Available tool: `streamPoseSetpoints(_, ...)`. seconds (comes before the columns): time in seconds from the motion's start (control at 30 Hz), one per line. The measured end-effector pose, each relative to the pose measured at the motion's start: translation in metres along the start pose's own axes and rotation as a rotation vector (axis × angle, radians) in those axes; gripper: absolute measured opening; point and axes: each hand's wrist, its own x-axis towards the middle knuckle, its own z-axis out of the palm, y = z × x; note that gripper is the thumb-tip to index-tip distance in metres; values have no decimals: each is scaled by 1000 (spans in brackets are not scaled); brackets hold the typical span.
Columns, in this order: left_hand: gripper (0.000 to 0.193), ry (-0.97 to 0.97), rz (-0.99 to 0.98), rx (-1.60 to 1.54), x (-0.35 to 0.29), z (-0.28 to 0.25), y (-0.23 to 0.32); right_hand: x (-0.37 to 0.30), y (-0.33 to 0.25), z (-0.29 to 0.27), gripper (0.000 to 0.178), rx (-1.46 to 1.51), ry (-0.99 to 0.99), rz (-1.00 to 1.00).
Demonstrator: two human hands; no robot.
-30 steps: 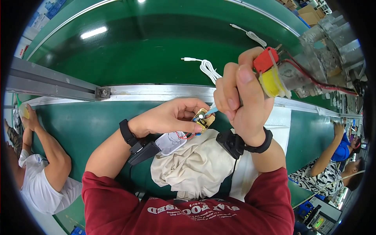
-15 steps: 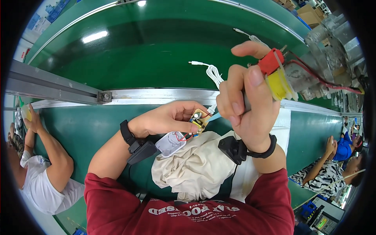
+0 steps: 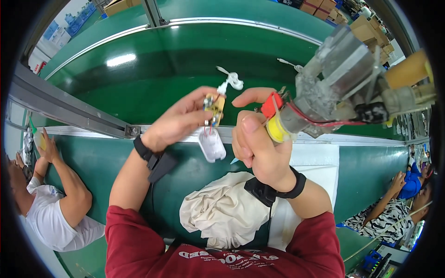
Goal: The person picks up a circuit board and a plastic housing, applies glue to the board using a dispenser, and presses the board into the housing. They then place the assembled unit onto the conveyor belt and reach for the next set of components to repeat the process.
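Observation:
My left hand (image 3: 181,120) is closed, pinching a small circuit board (image 3: 214,110) with components by its edges above the belt's near rail. A white plug cable (image 3: 235,81) leads off the board's far end. From its near end, red wires run to an open white plastic adapter housing (image 3: 212,145), which hangs below. To the right, my right hand (image 3: 264,150) grips a grey, residue-crusted dispensing gun (image 3: 317,90) with a red switch (image 3: 271,105) and a yellow band (image 3: 278,129). Its light-blue nozzle tip (image 3: 234,161) points down-left, apart from the board.
A crumpled cream cloth (image 3: 222,208) lies on the green bench before me, beside white foam sheets (image 3: 315,162). Beyond the metal rail runs a green belt (image 3: 176,60) with another white cable (image 3: 289,63). Co-workers (image 3: 60,208) sit at left and right.
My left hand has lifted the board up and away over the rail, the housing now dangling. My right hand has drawn the gun left and down, and its tip has left the board.

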Motion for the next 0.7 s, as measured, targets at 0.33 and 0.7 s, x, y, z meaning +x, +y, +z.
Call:
streamPoseSetpoints(0.33, 54, 229, 63, 658, 80, -52, 6, -3, 0, 3, 27, 45, 5, 51)
streamPoseSetpoints(0.7, 48, 657, 387, 957, -23, 26, -36, 0, 3, -6, 29, 36, 6, 45)
